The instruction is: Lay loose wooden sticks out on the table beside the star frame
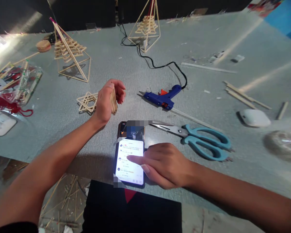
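Observation:
A lit smartphone (pixel 131 161) lies on the table in front of me, its screen showing rows of text. My right hand (pixel 163 165) holds nothing; its index finger is stretched out onto the screen, with the other fingers bent. Further up, my left hand (pixel 108 98) rests on the table, its fingers curled round a small bundle of wooden sticks (pixel 113 101). Part of that bundle is hidden by the hand. Just left of it is a flat star shape of thin sticks (pixel 87 103). Scissors with light blue handles (pixel 203 139) lie right of the phone, their tip by its upper edge.
A blue glue gun (pixel 160 98) with a black cord lies beyond the scissors. Two stick pyramids, one at the left (pixel 71 55) and one at the back (pixel 147 29), stand on the table. Plastic-wrapped sticks (pixel 26 81) lie left; a white case (pixel 254 117) and loose sticks (pixel 244 95) lie right.

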The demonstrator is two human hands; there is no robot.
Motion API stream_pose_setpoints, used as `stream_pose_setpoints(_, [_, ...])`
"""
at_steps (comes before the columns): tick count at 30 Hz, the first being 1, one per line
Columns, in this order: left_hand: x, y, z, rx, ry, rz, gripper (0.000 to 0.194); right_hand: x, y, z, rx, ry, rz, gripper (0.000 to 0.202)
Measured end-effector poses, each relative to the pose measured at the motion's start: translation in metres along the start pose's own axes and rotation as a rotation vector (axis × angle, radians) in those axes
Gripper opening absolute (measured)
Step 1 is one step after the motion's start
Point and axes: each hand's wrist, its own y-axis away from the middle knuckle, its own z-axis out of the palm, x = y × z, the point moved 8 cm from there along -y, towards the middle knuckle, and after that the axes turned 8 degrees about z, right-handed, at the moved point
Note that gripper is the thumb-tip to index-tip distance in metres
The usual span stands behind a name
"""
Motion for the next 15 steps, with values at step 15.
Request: stream_pose_setpoints(15, [-0.0030,0.0022,-0.0015,0.033,-0.021,-0.063,0.040,-0.0042,0.0034,-0.0053,0.079,-0.034,-0.059,0.037])
